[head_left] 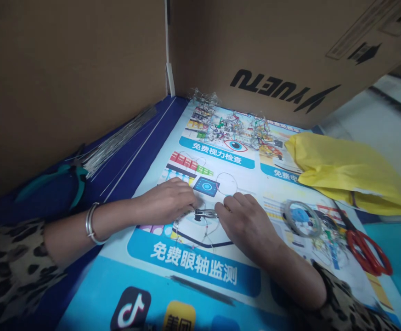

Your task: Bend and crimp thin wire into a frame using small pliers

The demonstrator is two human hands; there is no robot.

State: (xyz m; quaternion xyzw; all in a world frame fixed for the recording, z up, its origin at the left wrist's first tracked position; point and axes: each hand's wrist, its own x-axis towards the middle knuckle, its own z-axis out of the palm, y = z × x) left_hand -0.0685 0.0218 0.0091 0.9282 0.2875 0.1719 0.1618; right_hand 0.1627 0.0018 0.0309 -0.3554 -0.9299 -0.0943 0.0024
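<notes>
My left hand (pixel 169 198), with a silver bangle at the wrist, is closed in a pinch on the left end of a short bundle of thin wire (pixel 206 213). The fingers of my right hand (pixel 246 223) are curled closed at the bundle's right end. Fine wire strands with tiny bead-like specks hang below it, over the printed poster (pixel 193 257). Just beyond my hands shows a thin wire loop (pixel 227 184). My fingertips are partly hidden, and the exact shape of the wire piece is too fine to tell.
Straight silver wires (pixel 117 140) and teal-handled pliers (pixel 78 181) lie left by a cardboard wall (pixel 65 69). Tangled wire pieces (pixel 234 126) sit at the back. To the right are a yellow bag (pixel 352 165), a clear roll (pixel 302 218) and red-handled scissors (pixel 369 253).
</notes>
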